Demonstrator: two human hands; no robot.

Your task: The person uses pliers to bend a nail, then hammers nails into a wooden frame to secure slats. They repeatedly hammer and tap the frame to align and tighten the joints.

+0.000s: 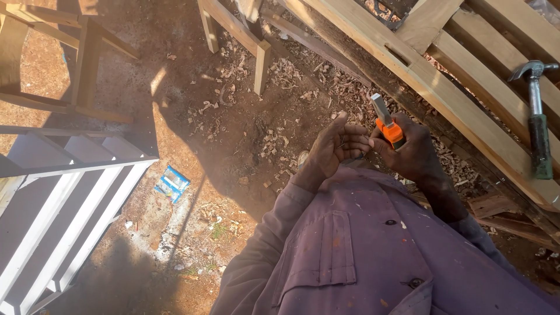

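The right hand (413,153) is closed around an orange-handled utility knife (387,125), blade up, its lower handle hidden in the fist. The left hand (334,149) curls beside it, fingers touching; what it pinches is unclear. A blue packet (172,183) lies on the dirt. A hammer (535,116) rests on the slatted frame (466,99).

Open dirt ground (192,146) lies ahead and left of the 2 hands, strewn only with wood shavings (274,143). To the right, the slatted wooden frame (466,99) bars the way, a hammer (536,125) lying on it. Left, a white slatted frame (64,204) blocks the ground.
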